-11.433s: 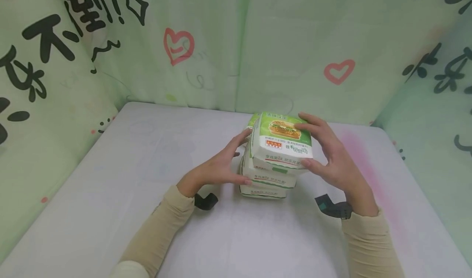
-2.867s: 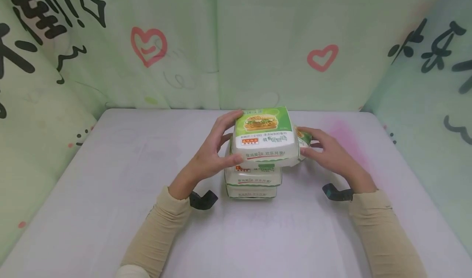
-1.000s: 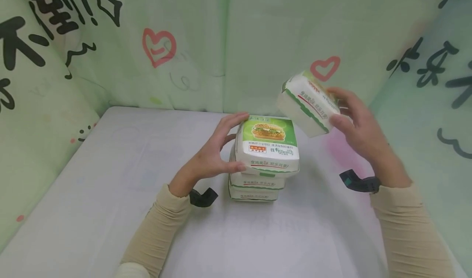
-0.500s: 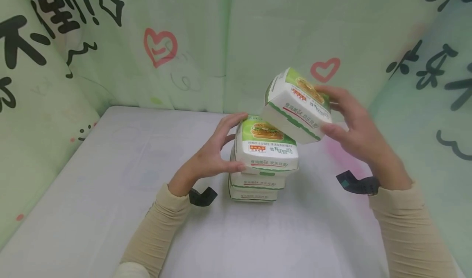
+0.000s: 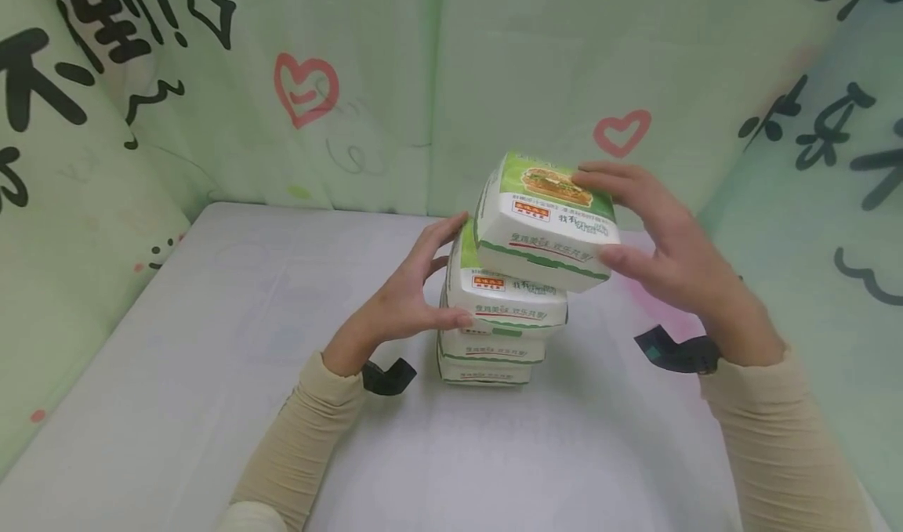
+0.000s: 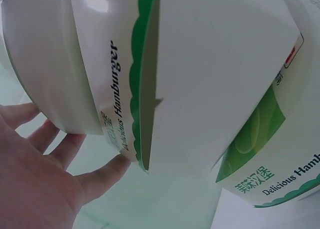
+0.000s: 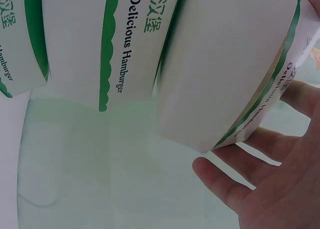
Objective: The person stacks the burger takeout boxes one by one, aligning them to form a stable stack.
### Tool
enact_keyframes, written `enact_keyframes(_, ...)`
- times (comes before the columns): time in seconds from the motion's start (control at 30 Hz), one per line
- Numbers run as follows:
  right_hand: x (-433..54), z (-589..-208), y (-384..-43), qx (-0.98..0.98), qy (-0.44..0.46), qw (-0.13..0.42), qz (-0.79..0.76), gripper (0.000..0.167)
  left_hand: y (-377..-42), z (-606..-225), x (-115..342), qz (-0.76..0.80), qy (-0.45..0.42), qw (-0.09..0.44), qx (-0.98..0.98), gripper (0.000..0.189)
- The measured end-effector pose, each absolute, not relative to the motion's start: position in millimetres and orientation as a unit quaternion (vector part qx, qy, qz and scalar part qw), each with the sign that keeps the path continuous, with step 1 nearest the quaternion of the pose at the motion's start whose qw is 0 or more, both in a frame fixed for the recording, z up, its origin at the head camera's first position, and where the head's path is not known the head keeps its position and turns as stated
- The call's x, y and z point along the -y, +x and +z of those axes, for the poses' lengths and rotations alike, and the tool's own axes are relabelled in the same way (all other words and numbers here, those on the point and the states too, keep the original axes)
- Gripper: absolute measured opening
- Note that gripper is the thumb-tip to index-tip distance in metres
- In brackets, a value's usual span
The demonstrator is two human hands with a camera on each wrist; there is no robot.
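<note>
My right hand [image 5: 670, 242] grips a white and green paper hamburger box [image 5: 546, 254] at its right side, thumb at the front. This box is slightly tilted over the stack, shifted to the right of it. Below it is another hamburger box [image 5: 504, 309], top of a stack of three. My left hand [image 5: 395, 297] holds that one at its left side, thumb in front, fingers toward the back. Two more boxes [image 5: 494, 350] lie underneath. In the right wrist view the held box [image 7: 225, 59] is tilted against the lid of the box below [image 7: 130, 49]; full contact cannot be told.
The stack stands on a white table [image 5: 247, 375]. A green curtain [image 5: 494, 62] with red hearts and black lettering hangs behind and at both sides. Black straps with camera mounts [image 5: 680, 352] sit on the wrists.
Compared with one second ago, the right hand has brought the top hamburger box left and down from the right, levelling it over the stack. The left hand has stayed nearly still.
</note>
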State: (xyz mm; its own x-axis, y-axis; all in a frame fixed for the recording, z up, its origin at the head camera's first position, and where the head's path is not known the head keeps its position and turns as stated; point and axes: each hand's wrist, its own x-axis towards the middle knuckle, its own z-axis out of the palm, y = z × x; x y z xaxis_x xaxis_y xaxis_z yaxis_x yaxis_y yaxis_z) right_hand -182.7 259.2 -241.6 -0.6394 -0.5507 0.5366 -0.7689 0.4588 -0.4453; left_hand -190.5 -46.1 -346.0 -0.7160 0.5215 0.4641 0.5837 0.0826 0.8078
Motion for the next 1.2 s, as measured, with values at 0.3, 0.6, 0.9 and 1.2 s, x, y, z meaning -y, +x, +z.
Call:
enact_keyframes(0.3, -250.8, -242.3, -184.2, 0.847, 0.398, 0.114, 0.333, 0.066, -190.2, -347.3, 45.7, -0.574, -0.375, 0.025, 0.727, 0.114)
enact_keyframes(0.6, -246.6, -243.6, -184.1, 0.857, 0.389, 0.085, 0.326, 0.073, -188.7, -348.7, 47.7, -0.570, -0.364, 0.022, 0.737, 0.114)
enact_keyframes(0.9, -252.2, -248.8, -182.0, 0.866, 0.362, 0.085, 0.335, 0.081, -189.0, -351.7, 48.1, -0.558, -0.377, 0.008, 0.739, 0.113)
enact_keyframes(1.2, -257.6, -252.0, -181.8, 0.861, 0.366, 0.101, 0.338, 0.081, -188.1, -351.0, 47.3, -0.547, -0.376, -0.002, 0.748, 0.116)
